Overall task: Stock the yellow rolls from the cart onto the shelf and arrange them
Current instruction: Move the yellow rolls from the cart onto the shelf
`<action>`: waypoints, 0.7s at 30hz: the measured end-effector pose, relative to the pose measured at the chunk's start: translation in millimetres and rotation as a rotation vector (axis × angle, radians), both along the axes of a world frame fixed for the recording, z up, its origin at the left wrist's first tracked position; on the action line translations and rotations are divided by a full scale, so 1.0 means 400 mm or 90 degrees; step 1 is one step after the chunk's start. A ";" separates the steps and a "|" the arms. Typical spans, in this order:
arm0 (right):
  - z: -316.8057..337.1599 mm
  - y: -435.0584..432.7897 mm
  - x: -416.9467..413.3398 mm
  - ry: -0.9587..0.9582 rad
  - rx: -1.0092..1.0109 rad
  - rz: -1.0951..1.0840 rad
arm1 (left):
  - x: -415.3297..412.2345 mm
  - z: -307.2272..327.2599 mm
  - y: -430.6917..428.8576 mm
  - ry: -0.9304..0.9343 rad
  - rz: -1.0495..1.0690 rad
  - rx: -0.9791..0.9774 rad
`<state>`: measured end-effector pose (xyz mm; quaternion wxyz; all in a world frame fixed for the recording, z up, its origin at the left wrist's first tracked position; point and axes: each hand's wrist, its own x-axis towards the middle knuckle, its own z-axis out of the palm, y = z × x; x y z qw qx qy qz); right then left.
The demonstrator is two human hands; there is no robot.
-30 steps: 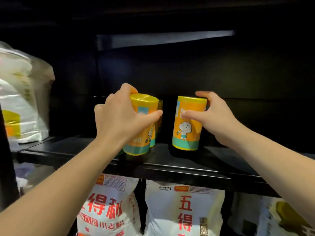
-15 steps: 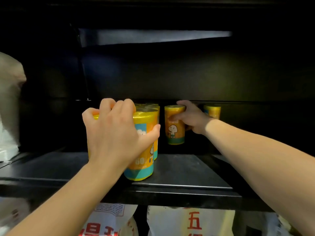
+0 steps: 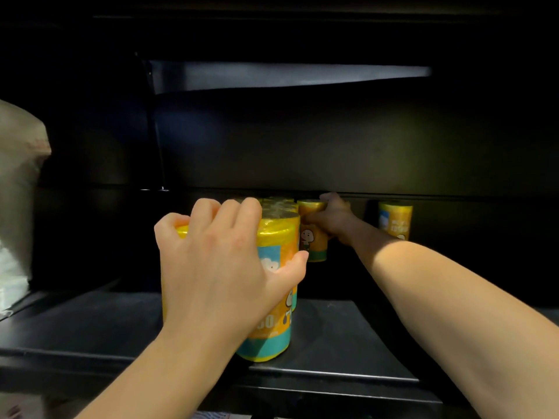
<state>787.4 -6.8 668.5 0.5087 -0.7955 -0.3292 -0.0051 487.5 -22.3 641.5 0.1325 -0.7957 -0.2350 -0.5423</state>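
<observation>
On the black shelf (image 3: 332, 352) stand yellow rolls with a teal base band and a cartoon figure. My left hand (image 3: 217, 267) grips the nearest roll (image 3: 276, 285), which stands upright near the shelf's front; a second yellow roll shows just behind my fingers at the left. My right hand (image 3: 332, 216) reaches deep into the shelf and grips a roll (image 3: 313, 237) at the back. More yellow rolls (image 3: 278, 204) stand behind the front one. Another roll (image 3: 394, 220) stands alone at the back right.
A pale plastic-wrapped bag (image 3: 18, 207) fills the shelf's left side. The dark back wall and the shelf above close in the space. A bare stretch of shelf lies to the right of the front roll.
My right hand has pushed its roll from the front to the back of the shelf. The camera has moved closer. My left hand has stayed on the front roll.
</observation>
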 end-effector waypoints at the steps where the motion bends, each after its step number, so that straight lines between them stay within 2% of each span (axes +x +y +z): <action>1: 0.001 0.003 0.006 -0.001 -0.002 -0.001 | 0.000 0.000 0.001 0.000 0.000 0.003; 8: 0.005 -0.006 0.039 -0.046 -0.042 0.010 | 0.002 -0.001 0.003 -0.010 -0.002 0.010; 21: 0.006 -0.019 0.032 -0.054 -0.047 0.061 | 0.004 -0.004 0.003 -0.002 0.004 0.005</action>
